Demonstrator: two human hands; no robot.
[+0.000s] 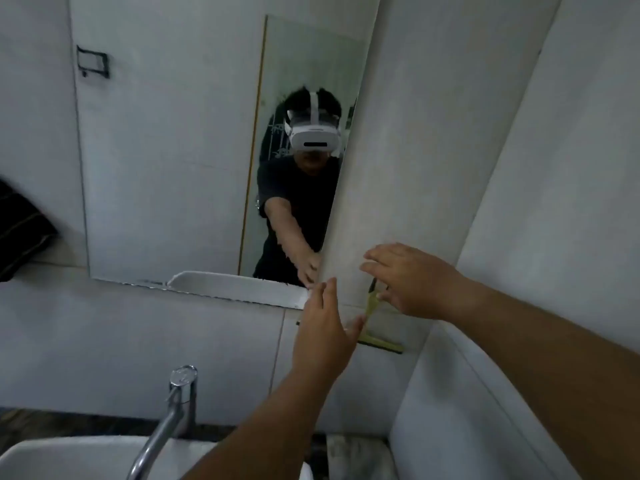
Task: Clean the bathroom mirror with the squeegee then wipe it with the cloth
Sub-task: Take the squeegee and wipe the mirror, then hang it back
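The bathroom mirror point(166, 161) fills the wall ahead and reflects a person in a black shirt. A yellow-green squeegee point(377, 336) hangs on the tiled wall just right of the mirror's lower right corner, blade at the bottom. My right hand point(412, 278) is at its handle, fingers spread, and my left hand point(325, 330) is open just left of the handle, thumb near it. Neither hand clearly grips the squeegee. No cleaning cloth is clearly in view.
A chrome tap point(173, 410) stands over a white basin point(69, 459) at the bottom left. A dark striped fabric point(20, 230) lies on the ledge at the left. A white wall corner point(485, 237) rises right of the squeegee.
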